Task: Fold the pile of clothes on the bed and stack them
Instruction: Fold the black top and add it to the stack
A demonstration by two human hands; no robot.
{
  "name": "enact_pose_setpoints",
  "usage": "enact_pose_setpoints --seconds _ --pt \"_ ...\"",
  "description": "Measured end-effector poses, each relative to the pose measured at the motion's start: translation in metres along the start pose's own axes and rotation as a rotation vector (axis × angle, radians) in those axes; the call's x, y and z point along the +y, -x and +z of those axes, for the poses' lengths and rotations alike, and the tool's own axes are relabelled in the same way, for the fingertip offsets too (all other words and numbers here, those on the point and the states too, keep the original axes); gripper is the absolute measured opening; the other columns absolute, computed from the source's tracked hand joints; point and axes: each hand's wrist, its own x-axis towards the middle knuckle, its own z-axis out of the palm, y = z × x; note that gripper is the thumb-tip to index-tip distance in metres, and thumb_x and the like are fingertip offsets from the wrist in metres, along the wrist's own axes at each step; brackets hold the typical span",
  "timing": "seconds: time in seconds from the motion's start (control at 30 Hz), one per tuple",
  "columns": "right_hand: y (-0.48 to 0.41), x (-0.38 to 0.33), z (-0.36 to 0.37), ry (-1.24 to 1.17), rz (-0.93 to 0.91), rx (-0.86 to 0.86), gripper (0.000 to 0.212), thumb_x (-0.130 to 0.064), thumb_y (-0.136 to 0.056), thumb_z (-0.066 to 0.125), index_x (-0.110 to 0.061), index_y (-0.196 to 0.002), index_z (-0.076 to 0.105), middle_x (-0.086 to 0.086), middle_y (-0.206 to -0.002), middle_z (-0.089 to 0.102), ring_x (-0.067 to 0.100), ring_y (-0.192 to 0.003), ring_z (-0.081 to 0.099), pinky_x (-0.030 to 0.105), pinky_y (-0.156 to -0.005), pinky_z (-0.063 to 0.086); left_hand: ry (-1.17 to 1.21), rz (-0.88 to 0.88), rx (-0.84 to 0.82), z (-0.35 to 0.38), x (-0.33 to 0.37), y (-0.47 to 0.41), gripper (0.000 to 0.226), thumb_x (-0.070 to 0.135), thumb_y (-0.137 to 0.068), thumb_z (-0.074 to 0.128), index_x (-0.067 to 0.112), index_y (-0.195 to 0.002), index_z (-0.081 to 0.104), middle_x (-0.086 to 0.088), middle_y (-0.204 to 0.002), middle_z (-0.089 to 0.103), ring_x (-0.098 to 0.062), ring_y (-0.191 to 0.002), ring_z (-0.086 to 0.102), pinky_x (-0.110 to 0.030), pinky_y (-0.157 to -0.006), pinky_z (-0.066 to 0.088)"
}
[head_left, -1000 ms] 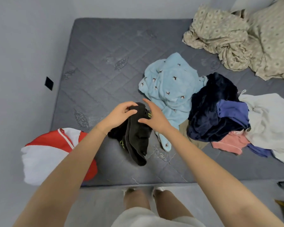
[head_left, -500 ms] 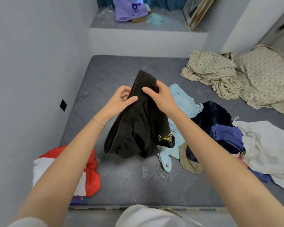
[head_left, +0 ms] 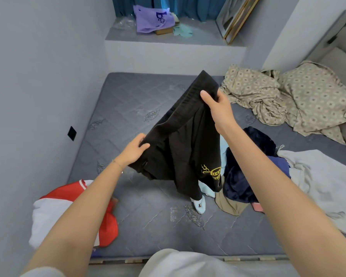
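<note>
Black shorts (head_left: 184, 148) held above bed (head_left: 128, 108), waistband gripped by left hand (head_left: 135, 149) low, right hand (head_left: 218, 108) high.

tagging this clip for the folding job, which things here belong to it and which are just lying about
In the job: black shorts, gripped by left hand and right hand; light blue garment, navy garment, tan garment, white garment in the pile.
Lying about: patterned bedding, purple bag, gold frame; red and white fabric, possibly clothing.
</note>
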Motion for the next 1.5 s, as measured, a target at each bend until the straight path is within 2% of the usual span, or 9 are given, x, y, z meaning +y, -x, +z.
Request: enact_pose_setpoints --seconds 0.23,0.5,0.7,0.83,0.97,1.13,1.37,1.43,1.5 --pt "-0.007 0.024 -0.051 0.272 0.057 0.201 0.035 -0.025 -0.084 0.074 -0.002 -0.109 0.064 0.014 -0.107 0.069 0.027 -0.101 0.067 0.042 -0.09 0.056 -0.089 0.108 0.188 -0.057 0.025 -0.022 0.012 0.024 -0.099 0.056 0.016 -0.091 0.053 -0.005 -0.085 0.058 -0.02 -0.083 0.052 -0.035 -0.081 0.04" --pt "-0.007 0.033 -0.053 0.253 0.056 0.259 0.03 -0.021 -0.087 0.071 0.001 -0.104 0.059 0.008 -0.096 0.064 0.019 -0.089 0.062 0.041 -0.089 0.053 -0.156 0.129 0.13 -0.069 0.043 -0.021 0.027 0.035 -0.095 0.061 0.009 -0.087 0.064 -0.006 -0.086 0.067 -0.018 -0.081 0.06 -0.022 -0.07 0.042" --pt "-0.009 0.037 -0.047 0.245 0.103 0.298 0.023 -0.029 -0.091 0.064 -0.01 -0.101 0.057 0.004 -0.097 0.063 0.018 -0.091 0.061 0.041 -0.091 0.05 -0.072 -0.007 -0.04 -0.071 0.038 -0.022 0.055 0.05 -0.094 0.058 -0.003 -0.08 0.059 -0.011 -0.074 0.058 -0.019 -0.069 0.051 -0.034 -0.069 0.04" --pt "0.0 0.045 -0.027 0.225 0.154 0.24 0.025 -0.031 -0.091 0.064 -0.011 -0.105 0.057 0.007 -0.106 0.066 0.022 -0.099 0.064 0.043 -0.094 0.051 0.243 -0.167 0.025 -0.046 0.052 -0.027 0.027 0.037 -0.096 0.056 0.013 -0.087 0.062 -0.009 -0.081 0.058 -0.018 -0.076 0.052 -0.03 -0.072 0.039" --pt "0.012 0.058 -0.008 0.099 0.291 0.157 0.045 -0.038 -0.075 0.074 -0.01 -0.107 0.062 0.011 -0.109 0.069 0.026 -0.102 0.066 0.047 -0.098 0.051 0.486 -0.297 0.123 -0.014 0.065 -0.027 0.027 0.026 -0.099 0.055 0.008 -0.08 0.065 -0.011 -0.077 0.067 -0.019 -0.066 0.061 -0.023 -0.061 0.046" --pt "0.036 0.069 0.013 0.06 0.248 -0.149 0.028 -0.006 -0.085 0.069 -0.002 -0.112 0.062 0.011 -0.107 0.068 0.022 -0.099 0.066 0.038 -0.095 0.052 0.63 -0.331 0.102 0.011 0.074 -0.026 0.028 0.025 -0.103 0.047 0.01 -0.083 0.061 -0.009 -0.077 0.066 -0.02 -0.067 0.061 -0.029 -0.064 0.049" --pt "0.045 0.078 0.019 0.059 0.35 -0.353 0.06 -0.046 -0.062 0.081 -0.012 -0.099 0.05 0.008 -0.104 0.056 0.028 -0.103 0.059 0.045 -0.097 0.045 0.563 -0.234 0.118 0.013 0.083 -0.025 0.017 0.019 -0.104 0.044 0.006 -0.099 0.054 -0.008 -0.087 0.063 -0.015 -0.074 0.061 -0.03 -0.065 0.052" --pt "0.043 0.074 0.02 0.039 0.382 -0.377 0.069 -0.059 -0.069 0.076 -0.004 -0.102 0.053 0.008 -0.103 0.058 0.025 -0.104 0.06 0.041 -0.097 0.043 0.491 -0.211 0.113 0.012 0.086 -0.025 0.022 0.02 -0.102 0.046 0.001 -0.11 0.054 -0.011 -0.095 0.064 -0.017 -0.081 0.063 -0.037 -0.075 0.053" --pt "0.041 0.065 0.016 -0.034 0.407 -0.365 0.059 -0.059 -0.088 0.058 0.0 -0.09 0.062 0.003 -0.084 0.065 0.016 -0.087 0.065 0.032 -0.089 0.049 0.434 -0.183 0.099 0.011 0.092 -0.022 0.02 0.02 -0.102 0.047 0.004 -0.112 0.053 -0.005 -0.092 0.065 -0.014 -0.078 0.063 -0.03 -0.07 0.053"
